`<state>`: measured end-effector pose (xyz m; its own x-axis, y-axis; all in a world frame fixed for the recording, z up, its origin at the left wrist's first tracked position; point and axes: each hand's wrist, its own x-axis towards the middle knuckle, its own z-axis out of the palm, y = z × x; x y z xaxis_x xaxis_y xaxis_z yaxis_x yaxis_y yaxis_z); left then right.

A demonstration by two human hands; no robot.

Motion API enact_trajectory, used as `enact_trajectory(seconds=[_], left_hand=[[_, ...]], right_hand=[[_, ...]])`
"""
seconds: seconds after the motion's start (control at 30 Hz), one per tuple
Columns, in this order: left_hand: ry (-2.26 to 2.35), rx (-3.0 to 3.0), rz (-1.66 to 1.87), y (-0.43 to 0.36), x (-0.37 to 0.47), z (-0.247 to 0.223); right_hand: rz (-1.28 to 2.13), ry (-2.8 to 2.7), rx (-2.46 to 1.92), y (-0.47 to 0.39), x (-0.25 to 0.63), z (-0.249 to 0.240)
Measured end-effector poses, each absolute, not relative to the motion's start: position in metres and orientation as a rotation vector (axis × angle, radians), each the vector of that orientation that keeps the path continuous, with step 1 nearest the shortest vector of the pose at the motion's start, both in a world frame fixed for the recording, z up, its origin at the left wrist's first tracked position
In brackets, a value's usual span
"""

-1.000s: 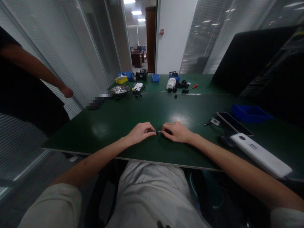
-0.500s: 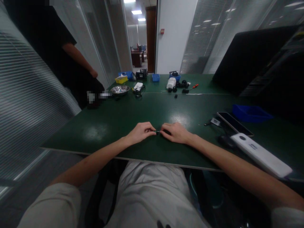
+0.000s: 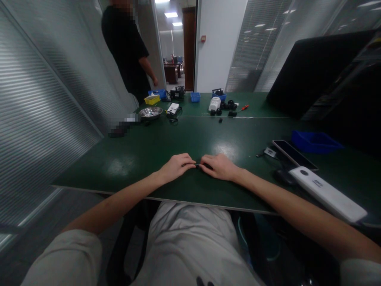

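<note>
My left hand [image 3: 177,165] rests near the front of the green table, thumb and fingers pinched together. My right hand [image 3: 218,167] faces it from the right, also pinched, with its fingers curled. In the narrow gap between the two sets of fingertips is a small dark piece [image 3: 197,165] with a thin light part. Both hands seem to grip it from opposite ends. Its kind is too small to make out, and the fingers cover its ends.
Right of me are a white oblong device [image 3: 329,194], a phone [image 3: 294,155] and a blue tray [image 3: 315,142]. Further back lie a metal bowl [image 3: 151,113], a yellow tray [image 3: 152,99], a screwdriver [image 3: 244,107] and several black parts. A person in black [image 3: 126,51] stands at the far left.
My right fingertips have come slightly closer to the left ones, narrowing the gap around the small piece. The person in black has moved away toward the doorway.
</note>
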<state>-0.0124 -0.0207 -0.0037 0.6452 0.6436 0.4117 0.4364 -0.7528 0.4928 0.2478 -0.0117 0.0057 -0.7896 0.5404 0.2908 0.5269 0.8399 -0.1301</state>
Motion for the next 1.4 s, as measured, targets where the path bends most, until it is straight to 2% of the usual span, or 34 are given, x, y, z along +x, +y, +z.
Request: enact_trajectory(seconds=[0.2,0.4,1.0,1.23,1.4], left_hand=[[0.882,2.802,0.693,-0.025,-0.010,-0.006],[0.899,2.843,0.611,-0.026,-0.008,-0.002],[0.795,2.510,0.824,-0.023,-0.014,0.000],[1.002,2.397,0.949,-0.012,-0.018,0.000],[1.050,2.405,0.878,-0.003,-0.020,-0.005]], right_hand=[[-0.020,-2.733,-0.846,-0.014,0.243,0.005],[-0.032,-2.721,-0.916,-0.019,0.240,0.003],[0.061,-2.688,-0.865,-0.018,0.240,0.004],[0.071,-2.705,-0.896,-0.018,0.240,0.007],[0.069,-2.705,-0.906,-0.018,0.239,0.007]])
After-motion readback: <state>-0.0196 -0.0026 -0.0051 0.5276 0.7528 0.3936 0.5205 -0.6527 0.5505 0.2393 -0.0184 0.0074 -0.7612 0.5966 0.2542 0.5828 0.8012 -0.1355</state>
